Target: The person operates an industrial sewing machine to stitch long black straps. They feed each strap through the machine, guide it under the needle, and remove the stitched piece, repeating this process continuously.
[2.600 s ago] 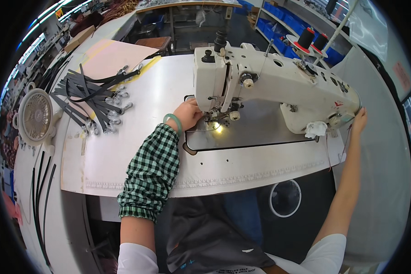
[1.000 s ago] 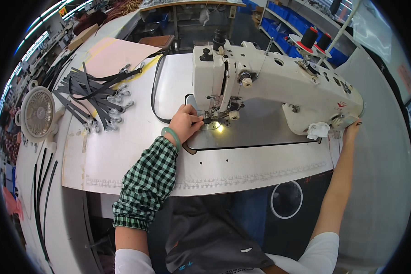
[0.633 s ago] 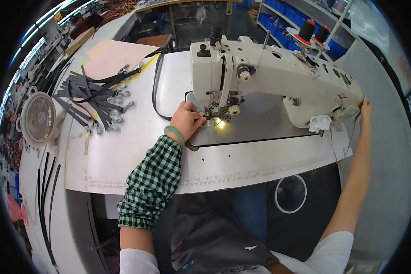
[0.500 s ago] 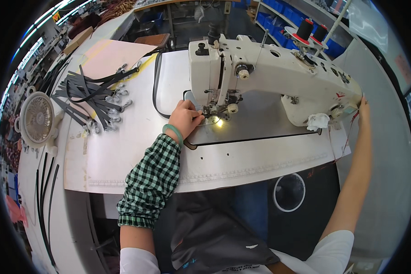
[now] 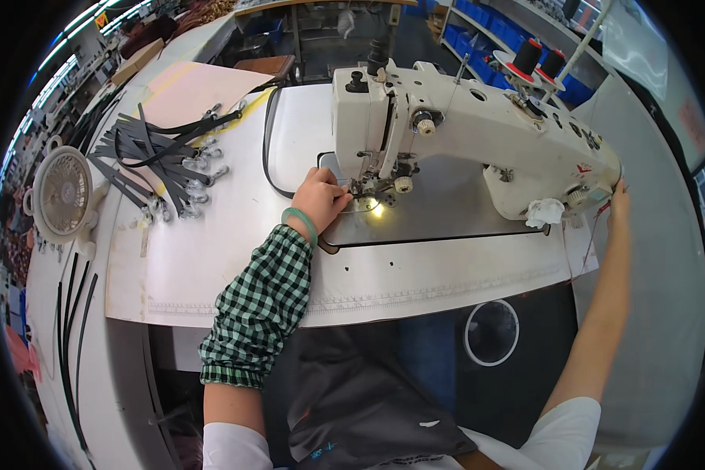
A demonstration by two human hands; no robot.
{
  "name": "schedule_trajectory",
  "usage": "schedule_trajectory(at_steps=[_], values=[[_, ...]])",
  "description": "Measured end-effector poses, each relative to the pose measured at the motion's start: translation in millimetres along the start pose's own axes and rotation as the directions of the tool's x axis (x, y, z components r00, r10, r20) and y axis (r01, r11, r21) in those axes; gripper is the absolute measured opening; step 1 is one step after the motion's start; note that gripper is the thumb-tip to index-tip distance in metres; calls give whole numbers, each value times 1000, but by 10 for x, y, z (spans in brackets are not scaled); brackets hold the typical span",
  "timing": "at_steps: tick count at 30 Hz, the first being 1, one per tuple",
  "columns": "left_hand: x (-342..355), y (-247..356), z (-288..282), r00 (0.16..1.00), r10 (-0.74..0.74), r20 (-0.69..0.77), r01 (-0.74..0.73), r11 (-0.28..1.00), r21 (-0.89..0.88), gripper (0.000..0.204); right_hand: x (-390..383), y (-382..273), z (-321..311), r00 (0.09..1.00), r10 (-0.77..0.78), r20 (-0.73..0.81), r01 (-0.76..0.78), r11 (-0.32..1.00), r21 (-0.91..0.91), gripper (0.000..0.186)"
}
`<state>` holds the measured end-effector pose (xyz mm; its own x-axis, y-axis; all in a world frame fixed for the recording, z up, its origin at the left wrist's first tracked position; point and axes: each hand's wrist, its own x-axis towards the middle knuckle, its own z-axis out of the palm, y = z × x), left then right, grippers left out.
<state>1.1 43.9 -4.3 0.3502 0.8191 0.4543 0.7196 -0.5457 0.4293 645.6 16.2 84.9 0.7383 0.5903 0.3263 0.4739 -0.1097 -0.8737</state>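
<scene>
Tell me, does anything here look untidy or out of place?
The black straps with metal clips lie in a loose tangle at the table's far left, some crossing others. Otherwise nothing stands out: the left hand is at the machine's needle, the right hand at its far end.

Bright, even light, a small lamp glare [image 5: 377, 210] at the needle; fisheye bends the edges.

The sewing machine [image 5: 478, 133] has a smooth, glossy off-white painted body, and its bed plate [image 5: 446, 204] is brushed grey metal (shiny under the needle lamp). The tabletop [image 5: 235, 251] looks like matt pale laminate. Dark straps [image 5: 145, 157] carry bright metal clips. The sleeve cover [image 5: 262, 305] is checked woven cloth.
</scene>
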Motion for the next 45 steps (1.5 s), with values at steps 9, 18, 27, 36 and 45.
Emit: schedule_trajectory(at_steps=[9,18,27,36,45], values=[[10,-5,24,1000,-3,-4,3,1000,25,9,54,-70,-2,974,-164,-155,107,941,-322,54],[-2,-17,19,999,5,-41,-3,999,54,9,-59,-53,106,996,-92,-9,91,993,-78,47],[-218,-408,-321,988,33,-150,-20,996,86,10,143,337,84,990,-131,-54,116,970,-214,45],[-655,449,-462,969,-60,240,97,985,-145,33,-348,362,420,978,-61,-201,141,900,411,35],[-424,682,-233,907,-92,411,182,966,-186,41,-1546,-468,573,874,-289,-390,324,946,24,29]])
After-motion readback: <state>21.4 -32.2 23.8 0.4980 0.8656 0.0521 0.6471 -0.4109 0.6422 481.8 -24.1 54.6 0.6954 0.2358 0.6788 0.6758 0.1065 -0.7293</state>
